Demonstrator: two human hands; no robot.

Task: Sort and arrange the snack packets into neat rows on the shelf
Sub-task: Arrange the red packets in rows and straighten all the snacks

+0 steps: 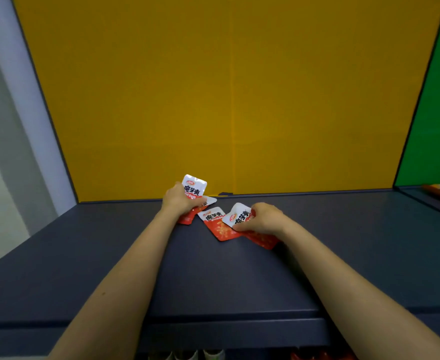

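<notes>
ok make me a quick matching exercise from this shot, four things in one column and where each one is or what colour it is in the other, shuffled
Things:
1. left hand
2. right hand
3. middle packet
4. back panel

Descriptions:
A. lies flat on the dark shelf between the two hands, held by neither
B. yellow, upright behind the shelf
C. grips the upright packet nearest the back
D. rests on the tilted packet on the right side

Pairs: 1-C, 2-D, 3-A, 4-B
</notes>
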